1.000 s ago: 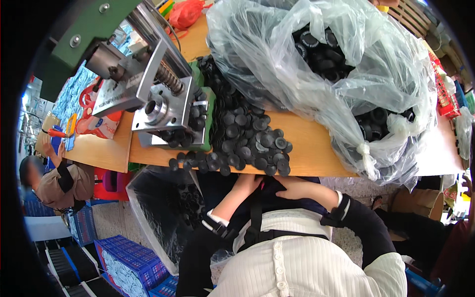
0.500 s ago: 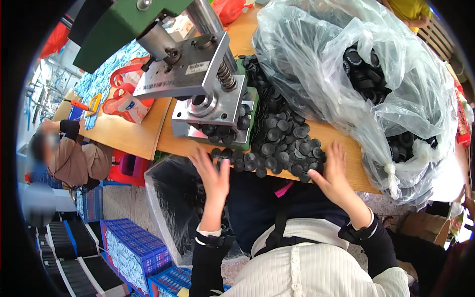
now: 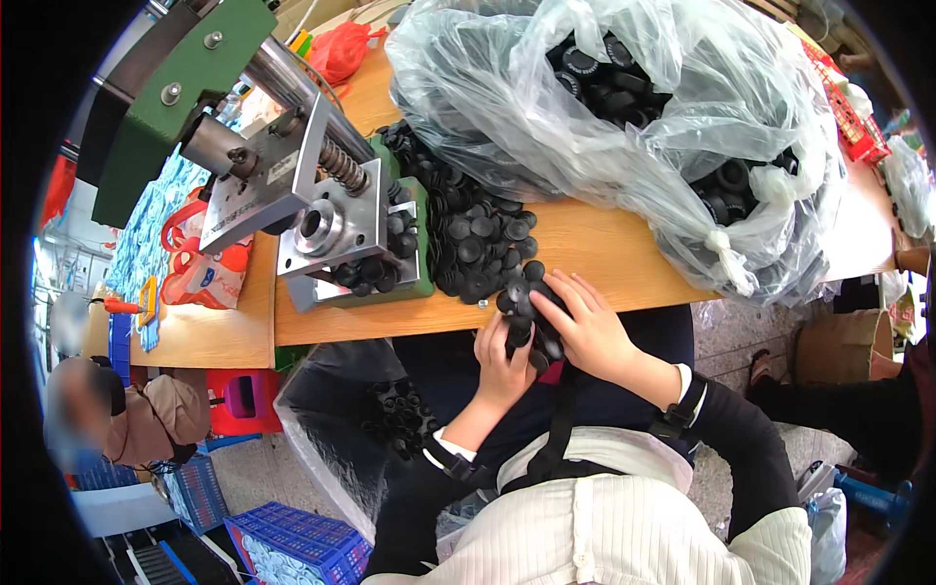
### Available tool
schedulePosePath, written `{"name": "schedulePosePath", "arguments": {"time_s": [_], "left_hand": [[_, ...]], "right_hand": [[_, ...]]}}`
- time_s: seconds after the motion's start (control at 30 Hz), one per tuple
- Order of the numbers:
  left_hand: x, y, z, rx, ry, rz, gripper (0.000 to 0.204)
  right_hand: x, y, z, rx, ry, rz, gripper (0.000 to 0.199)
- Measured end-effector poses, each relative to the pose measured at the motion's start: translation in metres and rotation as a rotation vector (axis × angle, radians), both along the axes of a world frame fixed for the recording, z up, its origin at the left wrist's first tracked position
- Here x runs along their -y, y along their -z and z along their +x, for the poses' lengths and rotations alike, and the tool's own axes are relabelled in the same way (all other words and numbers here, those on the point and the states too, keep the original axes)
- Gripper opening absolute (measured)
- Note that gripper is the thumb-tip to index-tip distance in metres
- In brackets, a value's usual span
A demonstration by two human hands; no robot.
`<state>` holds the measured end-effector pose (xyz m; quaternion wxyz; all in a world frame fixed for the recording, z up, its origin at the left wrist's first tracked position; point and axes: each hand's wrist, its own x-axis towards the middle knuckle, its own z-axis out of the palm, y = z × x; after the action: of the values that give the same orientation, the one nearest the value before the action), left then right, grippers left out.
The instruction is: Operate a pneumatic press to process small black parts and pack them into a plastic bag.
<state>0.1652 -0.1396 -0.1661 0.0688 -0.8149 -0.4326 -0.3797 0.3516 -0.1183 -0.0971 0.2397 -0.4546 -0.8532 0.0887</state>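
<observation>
At the table's front edge my left hand (image 3: 505, 366) curls its fingers round a bunch of small round black caps (image 3: 522, 300). My right hand (image 3: 593, 336) closes over the same bunch from the other side, with its fingertips on the caps. Some caps hang over the edge between the two hands. Just beyond them, a larger pile of the black caps (image 3: 478, 239) spreads on the table beside the press. How many caps each palm holds is hidden.
A green-headed press (image 3: 171, 107) with a steel die block (image 3: 331, 229) stands at the left. A big clear plastic bag (image 3: 624, 161) holding black round parts lies at the right. Below the table sits a plastic-lined bin (image 3: 331, 414); another person (image 3: 156, 414) sits at far left.
My hands, spread apart at both sides of the pile before, have come together at the table edge and closed on a bunch of caps. The view has shifted, moving the press left.
</observation>
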Motion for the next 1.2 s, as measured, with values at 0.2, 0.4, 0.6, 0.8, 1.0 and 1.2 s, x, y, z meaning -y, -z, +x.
{"name": "schedulePosePath", "arguments": {"time_s": [0.2,0.4,0.6,0.8,1.0,1.2], "left_hand": [[0.009,0.035,-0.020,-0.150,0.161,-0.128,0.032],[-0.011,0.049,-0.023,-0.102,-0.124,-1.021,0.036],[0.058,0.015,-0.075,-0.012,-0.417,-0.660,0.055],[0.121,0.014,-0.057,0.093,-0.511,-0.816,0.039],[0.110,0.006,-0.027,0.070,-0.497,-0.703,0.012],[0.137,-0.033,-0.028,0.231,-0.210,-1.110,0.010]], "right_hand": [[0.018,0.056,0.039,0.139,-0.499,0.211,0.052],[-0.010,0.093,0.041,0.192,-0.143,-0.314,0.039],[0.033,0.053,0.090,0.026,-0.044,-0.549,0.052],[0.068,0.068,0.146,0.240,0.105,-0.463,0.044],[0.067,0.095,0.155,0.209,0.081,-0.365,0.016],[0.062,0.084,0.183,0.140,-0.123,-0.531,0.017]]}}
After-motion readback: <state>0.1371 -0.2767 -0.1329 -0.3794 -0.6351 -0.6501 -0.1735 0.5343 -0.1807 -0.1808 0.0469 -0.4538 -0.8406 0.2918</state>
